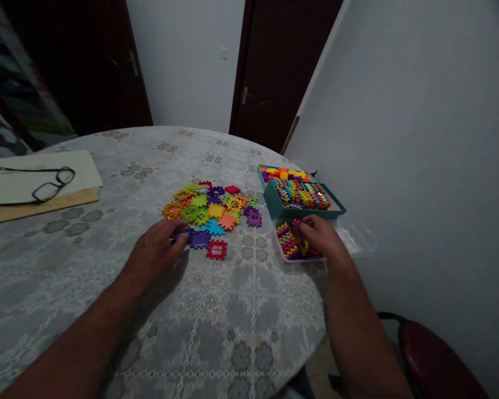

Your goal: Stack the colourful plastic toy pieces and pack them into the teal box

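Note:
A loose pile of colored interlocking plastic tiles (215,210) lies on the patterned tablecloth. At its near left edge my left hand (160,246) has its fingers closed on a purple tile, beside another purple tile (200,239). A red tile (217,249) lies just right of them. Over at the right, my right hand (319,235) reaches into a clear plastic box (279,254) holding rows of tiles standing on edge. Its thumb and fingers are pinched on dark purple tiles there, partly hidden by the hand.
Behind the clear box stand a teal box (276,208) of packed tiles and another teal-edged tray (261,173) with orange and yellow pieces. Glasses (45,191) rest on paper and a board at left. A wall borders the table's right; a dark red chair (434,360) is lower right.

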Motion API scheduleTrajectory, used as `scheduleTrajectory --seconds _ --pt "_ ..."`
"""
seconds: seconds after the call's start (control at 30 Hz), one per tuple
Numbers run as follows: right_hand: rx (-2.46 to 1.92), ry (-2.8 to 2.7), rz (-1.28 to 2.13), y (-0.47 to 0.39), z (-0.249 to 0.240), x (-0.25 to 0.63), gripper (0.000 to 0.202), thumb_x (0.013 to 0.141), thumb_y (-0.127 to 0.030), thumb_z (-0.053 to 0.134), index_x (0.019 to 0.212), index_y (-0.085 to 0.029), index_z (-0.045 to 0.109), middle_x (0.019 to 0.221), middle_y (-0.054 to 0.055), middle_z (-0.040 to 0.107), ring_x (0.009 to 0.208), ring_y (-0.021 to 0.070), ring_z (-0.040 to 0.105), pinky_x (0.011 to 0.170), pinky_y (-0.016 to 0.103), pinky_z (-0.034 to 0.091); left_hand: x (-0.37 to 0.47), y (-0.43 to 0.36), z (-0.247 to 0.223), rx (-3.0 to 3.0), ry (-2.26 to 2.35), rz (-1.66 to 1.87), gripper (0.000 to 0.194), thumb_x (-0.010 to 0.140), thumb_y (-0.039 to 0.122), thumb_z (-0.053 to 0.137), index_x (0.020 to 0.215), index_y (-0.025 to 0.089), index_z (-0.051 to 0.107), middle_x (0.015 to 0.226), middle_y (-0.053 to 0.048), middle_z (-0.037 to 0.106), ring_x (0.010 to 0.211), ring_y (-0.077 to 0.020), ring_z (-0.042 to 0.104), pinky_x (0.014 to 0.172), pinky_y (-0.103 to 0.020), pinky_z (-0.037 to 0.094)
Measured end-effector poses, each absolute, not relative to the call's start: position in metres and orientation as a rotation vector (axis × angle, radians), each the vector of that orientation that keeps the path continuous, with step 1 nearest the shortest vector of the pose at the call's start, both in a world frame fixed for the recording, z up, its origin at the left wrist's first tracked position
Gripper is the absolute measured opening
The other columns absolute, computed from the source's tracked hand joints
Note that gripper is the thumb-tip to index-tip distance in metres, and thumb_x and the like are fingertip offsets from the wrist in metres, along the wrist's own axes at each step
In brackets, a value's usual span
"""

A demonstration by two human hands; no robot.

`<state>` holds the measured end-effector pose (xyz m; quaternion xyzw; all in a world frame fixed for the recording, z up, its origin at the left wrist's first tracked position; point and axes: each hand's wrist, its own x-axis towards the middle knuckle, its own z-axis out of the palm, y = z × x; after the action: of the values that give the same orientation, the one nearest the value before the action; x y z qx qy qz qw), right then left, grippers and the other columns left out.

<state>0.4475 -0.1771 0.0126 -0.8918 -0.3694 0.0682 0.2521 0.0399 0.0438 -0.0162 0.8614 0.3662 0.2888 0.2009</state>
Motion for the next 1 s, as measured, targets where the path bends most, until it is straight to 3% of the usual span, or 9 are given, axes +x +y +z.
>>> scheduleTrajectory --seconds 0.23,0.4,0.5,0.7,0.8,1.0 --pt "-2.495 -1.105 0.097 -0.183 0.007 0.445 0.027 0.104 -0.032 0.061 0.113 -0.016 0.082 0.114 0.014 0.083 0.105 0.0279 0.077 0.089 0.034 0.053 0.04 0.043 -0.019 2.426 1.0 0.811 0.032 0.102 0.043 0.057 0.122 0.024 0.074 0.118 -0.012 0.08 0.109 -0.0345 0.076 0.104 -0.054 0.062" --pt "-2.453 -1.185 -0.257 -0.183 0.008 0.437 0.031 0.103 -0.029 0.059 0.116 -0.011 0.08 0.119 0.022 0.079 0.118 0.0338 0.072 0.107 0.043 0.054 0.038 0.051 -0.032 2.477 0.967 0.857 0.033 0.102 0.042 0.058 0.123 0.023 0.074 0.12 -0.014 0.079 0.116 -0.0362 0.075 0.111 -0.058 0.059" --pt "-2.304 -1.245 -0.37 -0.182 0.019 0.42 0.029 0.102 -0.031 0.059 0.114 -0.014 0.079 0.119 0.021 0.078 0.117 0.0341 0.072 0.108 0.046 0.055 0.037 0.052 -0.038 2.539 0.998 0.895 0.034 0.102 0.04 0.058 0.126 0.021 0.074 0.125 -0.016 0.077 0.124 -0.0383 0.071 0.116 -0.059 0.056" --pt "-1.965 -1.784 0.106 -0.162 0.045 0.336 0.022 0.109 -0.034 0.059 0.116 -0.022 0.076 0.114 0.01 0.081 0.102 0.0253 0.076 0.096 0.037 0.057 0.036 0.047 -0.038 2.626 1.041 0.791 0.034 0.103 0.032 0.061 0.133 0.019 0.072 0.131 -0.015 0.076 0.128 -0.0362 0.068 0.118 -0.056 0.054" --pt "-2.025 -2.041 0.305 -0.138 0.046 0.286 0.025 0.11 -0.034 0.063 0.127 -0.02 0.075 0.127 0.013 0.079 0.109 0.0269 0.076 0.096 0.038 0.057 0.036 0.045 -0.035 2.652 1.047 0.692 0.038 0.102 0.032 0.063 0.137 0.019 0.072 0.136 -0.016 0.075 0.129 -0.0354 0.067 0.119 -0.054 0.053" --pt "-2.345 -2.051 0.27 -0.092 0.021 0.237 0.034 0.114 -0.04 0.059 0.13 -0.014 0.073 0.139 0.022 0.07 0.112 0.0321 0.075 0.087 0.04 0.056 0.037 0.039 -0.033 2.699 1.038 0.541 0.046 0.104 0.038 0.067 0.147 0.022 0.069 0.149 -0.016 0.071 0.138 -0.0348 0.063 0.123 -0.053 0.05"
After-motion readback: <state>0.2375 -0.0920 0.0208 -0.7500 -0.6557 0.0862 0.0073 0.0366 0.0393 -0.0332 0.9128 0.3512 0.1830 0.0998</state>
